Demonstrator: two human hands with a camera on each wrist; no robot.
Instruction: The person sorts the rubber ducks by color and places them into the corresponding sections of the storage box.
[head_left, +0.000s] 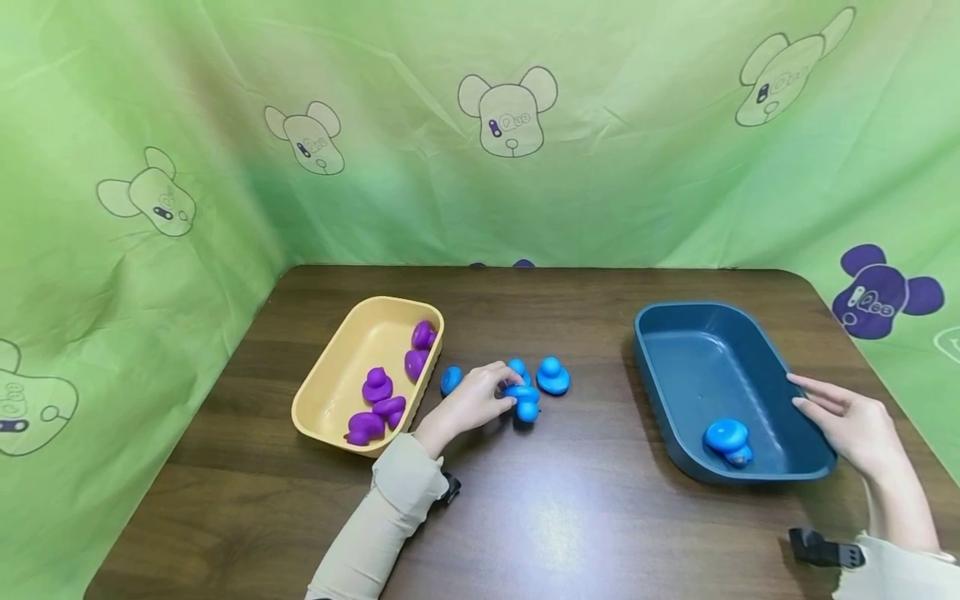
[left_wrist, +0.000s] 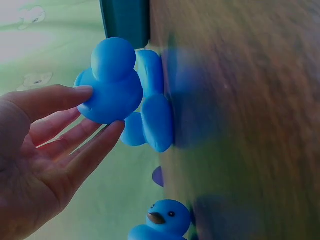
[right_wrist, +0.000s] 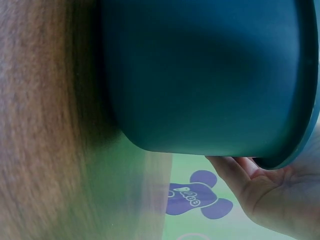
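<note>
My left hand [head_left: 480, 392] pinches a blue rubber duck [head_left: 522, 395] between thumb and fingers, just over the table. In the left wrist view, that duck [left_wrist: 114, 95] shows its round head upward, its face turned away. Other blue ducks lie close by: one on the right [head_left: 553, 379], one behind the held duck [head_left: 517, 367], one left of the hand [head_left: 452, 380]. My right hand [head_left: 862, 429] grips the right rim of the dark blue basin [head_left: 697, 375]; in the right wrist view its fingers [right_wrist: 232, 172] lie outside the wall. One blue duck [head_left: 727, 437] sits inside the basin.
A yellow basin [head_left: 333, 358] stands left of my left hand with several purple ducks [head_left: 377, 385] in it. The brown wooden table [head_left: 585, 508] reaches back to a green cloth backdrop [head_left: 397, 200] printed with bear heads.
</note>
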